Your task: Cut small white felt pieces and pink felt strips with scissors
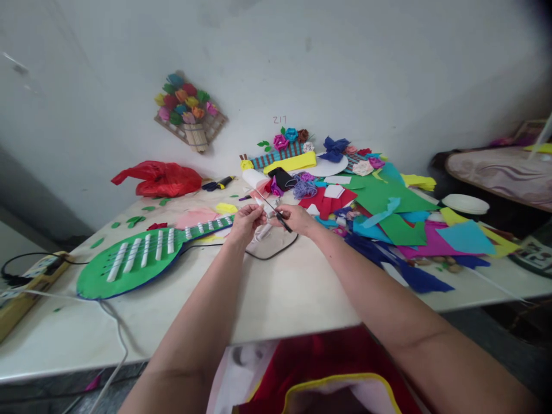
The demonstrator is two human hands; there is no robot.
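Over the middle of the table my left hand (249, 221) pinches a small white piece (259, 202) that looks like paper or foam. Close beside it, my right hand (297, 219) grips a pair of scissors (283, 222) with black handles, the blades pointing up and left by the white piece. Whether the blades touch it I cannot tell. White scraps (262, 232) lie below the hands. To the left rests a green guitar-shaped craft (142, 273) with white rolls across its body and neck, the neck's end reaching my left wrist.
Colored paper sheets (388, 195) pile up on the right. Paper flowers (281, 142), a black phone (282, 179) and purple yarn (305, 188) sit at the back. A red plastic bag (166, 178) and a power strip (34, 287) are left; a black cord (271, 257) loops nearby.
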